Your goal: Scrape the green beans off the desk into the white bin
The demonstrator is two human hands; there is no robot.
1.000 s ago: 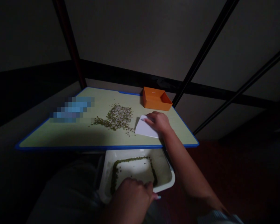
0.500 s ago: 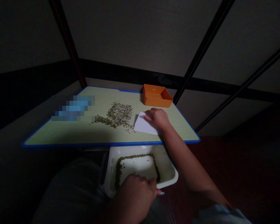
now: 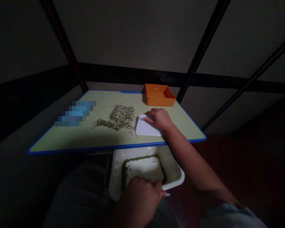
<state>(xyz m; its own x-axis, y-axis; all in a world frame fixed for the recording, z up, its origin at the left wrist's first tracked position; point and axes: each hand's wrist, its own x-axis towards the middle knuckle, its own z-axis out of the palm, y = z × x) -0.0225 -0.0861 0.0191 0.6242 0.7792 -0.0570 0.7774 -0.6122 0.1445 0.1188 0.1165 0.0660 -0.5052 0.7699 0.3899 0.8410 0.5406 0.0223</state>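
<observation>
My right hand [image 3: 160, 118] is closed on a flat white scraper [image 3: 146, 127], which rests on the pale green tabletop [image 3: 68, 141]. Just left of the scraper's edge lies a loose spread of small green beans mixed with pale grains [image 3: 121, 117]; a few stray beans are close to the scraper. Below the table's near edge, my left hand [image 3: 142, 196] is wrapped round the near rim of a white basin [image 3: 179, 180]. Green beans line the basin's bottom edges, with a few scattered on its floor. The left hand covers part of the near side.
An orange open box [image 3: 160, 98] stands at the far right of the table. A blurred-out blue item [image 3: 76, 112] lies at the left. A blue edging [image 3: 104, 148] runs round the tabletop, and a panelled wall [image 3: 133, 34] rises behind it.
The view has shifted slightly, so the basin appears a little farther right. Both hands keep their holds, and the spread of beans looks the same.
</observation>
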